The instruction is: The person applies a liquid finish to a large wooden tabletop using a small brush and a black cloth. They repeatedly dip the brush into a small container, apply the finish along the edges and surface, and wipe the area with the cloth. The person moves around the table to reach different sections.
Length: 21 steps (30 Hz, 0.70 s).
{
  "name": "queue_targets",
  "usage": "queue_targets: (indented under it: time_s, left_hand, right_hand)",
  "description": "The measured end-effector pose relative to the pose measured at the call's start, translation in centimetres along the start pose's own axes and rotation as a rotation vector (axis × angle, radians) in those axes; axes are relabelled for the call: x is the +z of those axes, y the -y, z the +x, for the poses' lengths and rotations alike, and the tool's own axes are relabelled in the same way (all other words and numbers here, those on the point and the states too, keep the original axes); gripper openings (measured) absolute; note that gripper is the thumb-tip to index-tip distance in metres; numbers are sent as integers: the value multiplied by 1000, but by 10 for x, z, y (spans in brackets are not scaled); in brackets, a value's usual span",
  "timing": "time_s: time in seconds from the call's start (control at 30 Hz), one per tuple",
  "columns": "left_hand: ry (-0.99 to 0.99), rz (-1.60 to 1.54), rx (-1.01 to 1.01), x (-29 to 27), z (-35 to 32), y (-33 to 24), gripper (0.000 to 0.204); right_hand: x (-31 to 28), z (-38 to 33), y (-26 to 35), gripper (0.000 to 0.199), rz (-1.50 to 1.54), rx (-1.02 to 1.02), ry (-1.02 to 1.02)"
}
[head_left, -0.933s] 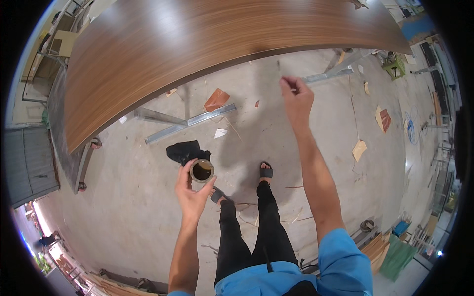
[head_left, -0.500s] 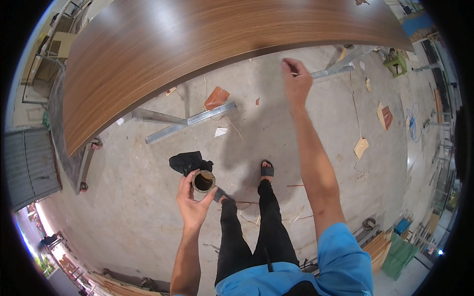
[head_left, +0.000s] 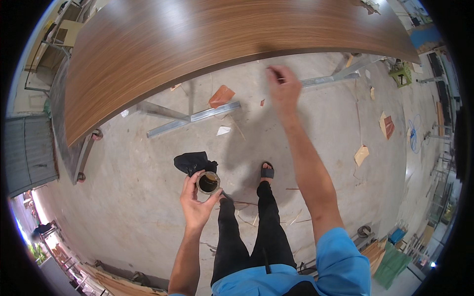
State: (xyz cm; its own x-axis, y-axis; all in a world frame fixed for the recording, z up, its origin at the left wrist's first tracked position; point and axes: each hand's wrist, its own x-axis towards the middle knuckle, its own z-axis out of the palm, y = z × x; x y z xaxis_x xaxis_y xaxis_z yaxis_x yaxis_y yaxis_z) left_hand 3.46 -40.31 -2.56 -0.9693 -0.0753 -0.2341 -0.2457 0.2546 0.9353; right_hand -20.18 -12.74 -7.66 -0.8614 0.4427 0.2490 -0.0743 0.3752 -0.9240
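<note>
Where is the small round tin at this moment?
In the head view, the small round tin sits in the left hand, left of centre, above the concrete floor and just below a black cloth.

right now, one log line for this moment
left hand: holds small open can | right hand: raised near edge of wood panel, pinching something thin | black cloth: on concrete floor
</note>
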Motion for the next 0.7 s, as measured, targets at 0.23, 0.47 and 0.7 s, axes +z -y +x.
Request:
queue_targets:
  time_s: [0.23, 0.47, 0.7]
  left_hand:
    - [-40, -36, 2, -8, -6, 4, 68]
    - [-59, -43, -18, -17, -8, 6, 66]
    - [-92, -63, -1, -34, -15, 3, 66]
  right_hand:
    - [11, -23, 27, 10, -102, -168, -115]
    - [52, -34, 29, 10, 22, -125, 72]
    - [50, -48, 42, 11, -23, -94, -70]
